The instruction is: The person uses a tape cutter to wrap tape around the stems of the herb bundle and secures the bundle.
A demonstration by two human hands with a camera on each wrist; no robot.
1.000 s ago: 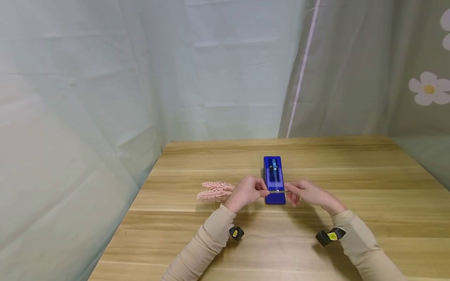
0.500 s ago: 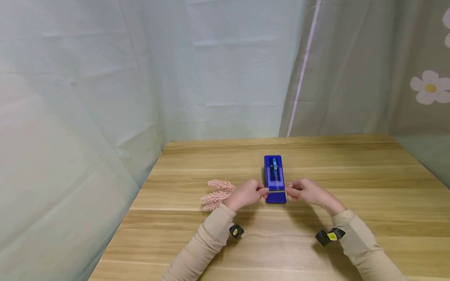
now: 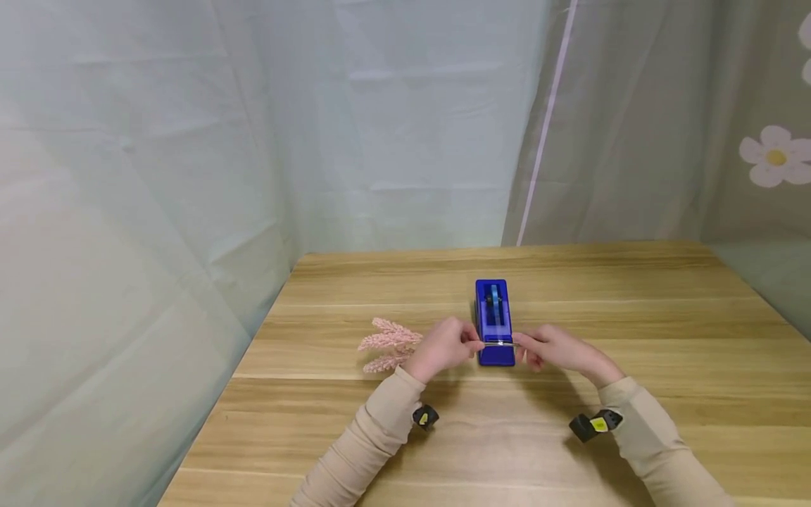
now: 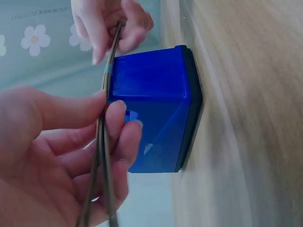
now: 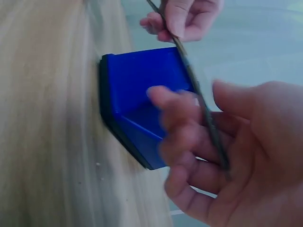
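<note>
1. Thin stems (image 4: 105, 137) stretched taut across the near end of the blue tape dispenser (image 3: 495, 320), pinched at both ends, one hand on either side of it.
2. Left hand (image 3: 443, 348) clamps the stems between thumb and curled fingers, just left of the dispenser; the wrist view shows them running on through the palm.
3. Right hand (image 3: 557, 350) grips the other end the same way, fingers curled round it, just right of the dispenser.
4. Dispenser sits between the two grips on the wooden table (image 3: 633, 338), its long side pointing away from the person.
5. Beyond the left grip, pink flower sprigs (image 3: 388, 343) lie on the table, hard against that hand.
6. Beige sleeves (image 3: 374, 436) run back toward the near edge.
</note>
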